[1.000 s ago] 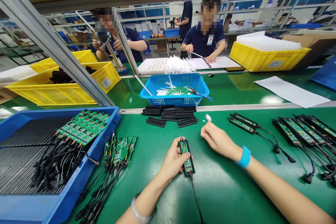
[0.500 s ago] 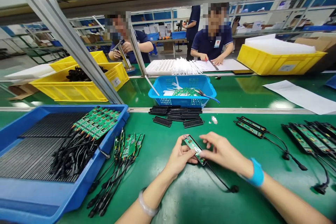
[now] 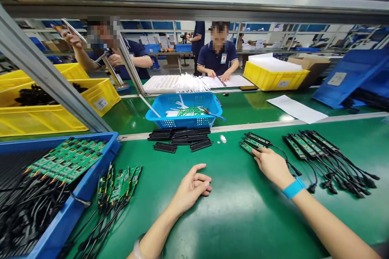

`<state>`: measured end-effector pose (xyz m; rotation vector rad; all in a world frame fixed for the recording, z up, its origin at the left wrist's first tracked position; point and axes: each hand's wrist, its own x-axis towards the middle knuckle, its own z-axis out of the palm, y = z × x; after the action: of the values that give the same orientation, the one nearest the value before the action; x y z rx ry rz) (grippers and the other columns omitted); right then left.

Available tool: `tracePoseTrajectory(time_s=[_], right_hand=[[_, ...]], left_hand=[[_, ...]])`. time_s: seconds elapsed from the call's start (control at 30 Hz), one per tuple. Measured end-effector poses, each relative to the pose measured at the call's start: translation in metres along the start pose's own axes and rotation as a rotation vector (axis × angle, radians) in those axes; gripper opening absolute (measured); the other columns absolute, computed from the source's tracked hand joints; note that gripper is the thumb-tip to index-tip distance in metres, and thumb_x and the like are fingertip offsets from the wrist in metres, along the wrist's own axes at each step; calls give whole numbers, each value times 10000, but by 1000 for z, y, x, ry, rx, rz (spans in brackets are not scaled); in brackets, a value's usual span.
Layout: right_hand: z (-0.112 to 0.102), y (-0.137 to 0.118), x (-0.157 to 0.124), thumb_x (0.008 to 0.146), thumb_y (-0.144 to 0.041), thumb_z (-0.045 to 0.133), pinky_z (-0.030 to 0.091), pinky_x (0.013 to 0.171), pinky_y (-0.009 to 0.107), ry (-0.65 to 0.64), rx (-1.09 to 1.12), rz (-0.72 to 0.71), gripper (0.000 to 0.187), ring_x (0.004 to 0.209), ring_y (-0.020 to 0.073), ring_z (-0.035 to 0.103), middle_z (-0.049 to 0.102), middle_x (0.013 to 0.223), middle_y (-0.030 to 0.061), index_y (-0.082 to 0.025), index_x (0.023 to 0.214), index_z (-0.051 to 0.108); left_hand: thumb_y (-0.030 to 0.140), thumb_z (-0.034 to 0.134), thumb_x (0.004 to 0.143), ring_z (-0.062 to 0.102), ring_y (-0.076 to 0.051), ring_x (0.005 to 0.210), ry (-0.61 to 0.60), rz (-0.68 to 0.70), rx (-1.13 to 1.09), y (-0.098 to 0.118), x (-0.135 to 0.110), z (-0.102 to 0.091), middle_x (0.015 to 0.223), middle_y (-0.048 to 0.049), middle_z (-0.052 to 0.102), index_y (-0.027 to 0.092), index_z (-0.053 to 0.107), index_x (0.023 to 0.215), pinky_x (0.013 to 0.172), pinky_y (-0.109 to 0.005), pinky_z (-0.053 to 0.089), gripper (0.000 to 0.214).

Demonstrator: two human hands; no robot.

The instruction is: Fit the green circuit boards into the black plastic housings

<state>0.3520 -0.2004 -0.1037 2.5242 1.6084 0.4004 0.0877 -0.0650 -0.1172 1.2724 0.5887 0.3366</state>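
My right hand [image 3: 272,164] lies flat with fingers stretched out on the green belt [image 3: 237,210]. Its fingertips touch the near end of a cased green circuit board [image 3: 246,147] with a black cable. That board lies beside two like it [image 3: 257,139]. My left hand [image 3: 192,186] rests on the belt, loosely curled with the thumb apart and nothing in it. Black plastic covers [image 3: 179,139] lie in a cluster beyond it. Loose green boards with black cables [image 3: 121,178] lie to its left.
A blue tray [image 3: 100,158] at left holds green boards [image 3: 65,160] and black cables. A blue basket [image 3: 182,109] stands behind the covers. Several cased boards [image 3: 310,145] lie at right. Yellow bins [image 3: 100,97], a slanted metal strut [image 3: 51,77] and seated co-workers [image 3: 217,54] are across.
My right hand carried the cased board from my left hand to the right and laid it beside the two others. My left hand let go and now rests empty.
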Motion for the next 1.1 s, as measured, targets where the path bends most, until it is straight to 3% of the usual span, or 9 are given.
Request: tracePoseTrajectory(time_s=[0.07, 0.23, 0.43, 0.63, 0.77, 0.9, 0.97, 1.03, 1.1], right_hand=[[8, 6, -1, 884, -131, 417, 477, 697, 344, 12, -9, 13, 333, 860, 262, 619, 675, 1022, 154, -149, 1089, 680], [16, -5, -1, 880, -179, 387, 491, 709, 435, 201, 65, -107, 390, 944, 345, 602, 633, 1130, 223, -87, 1158, 645], [-3, -72, -1, 920, -450, 358, 527, 746, 401, 367, 500, -512, 435, 899, 271, 652, 668, 1114, 95, -219, 1127, 663], [-23, -129, -12, 903, -391, 450, 540, 764, 352, 125, 871, -627, 321, 917, 240, 661, 692, 1077, 65, -269, 1077, 691], [-31, -140, -18, 878, -433, 516, 506, 859, 386, -418, 1366, -483, 333, 978, 253, 638, 690, 1078, 87, -241, 1101, 675], [-34, -148, -23, 820, -543, 581, 490, 900, 392, -860, 2091, -93, 519, 1034, 239, 616, 669, 1116, 93, -231, 1234, 563], [-33, -150, -22, 797, -550, 613, 501, 873, 354, -902, 2330, 135, 481, 974, 207, 632, 679, 1046, 86, -208, 1135, 609], [-30, -149, -19, 769, -494, 679, 518, 659, 218, -847, 2381, 302, 357, 721, 118, 625, 676, 857, 51, -169, 916, 662], [-29, -144, -15, 748, -453, 718, 353, 413, 121, -751, 2332, 352, 323, 472, 30, 438, 579, 638, -10, -138, 741, 649]], left_hand=[[303, 622, 765, 644, -159, 734, -16, 50, 134, 1, -2, -1, 948, -75, 616, 188, 433, 1210, 674, -318, 522, 497], [215, 607, 767, 628, -161, 704, -28, 211, 962, 19, -30, -18, 895, -36, 658, 227, 601, 1000, 664, -270, 483, 233], [36, 559, 726, 582, -277, 972, 591, -53, 1270, 38, -85, -69, 981, -118, 611, 166, 583, 883, 842, -389, 439, 206], [60, 560, 762, 636, -216, 812, 872, -110, 1262, 41, -119, -116, 801, -35, 652, 198, 538, 881, 757, -320, 461, 183], [218, 514, 855, 624, -144, 733, 845, 101, 1105, 53, -117, -95, 853, -20, 651, 206, 503, 935, 672, -237, 473, 82], [309, 554, 846, 623, -116, 699, 328, 243, 844, 63, -91, -51, 866, 0, 662, 217, 519, 998, 586, -187, 472, 182], [278, 517, 869, 633, -120, 769, 234, 195, 1076, 65, -66, -43, 898, 5, 667, 237, 555, 1022, 667, -193, 479, 162], [189, 498, 860, 628, -165, 861, 368, 118, 1358, 67, -34, -51, 946, -30, 654, 236, 567, 1078, 779, -261, 471, 233], [65, 438, 830, 613, -245, 921, 497, 45, 1440, 68, -2, -70, 1034, -140, 610, 157, 541, 1150, 786, -360, 467, 349]])
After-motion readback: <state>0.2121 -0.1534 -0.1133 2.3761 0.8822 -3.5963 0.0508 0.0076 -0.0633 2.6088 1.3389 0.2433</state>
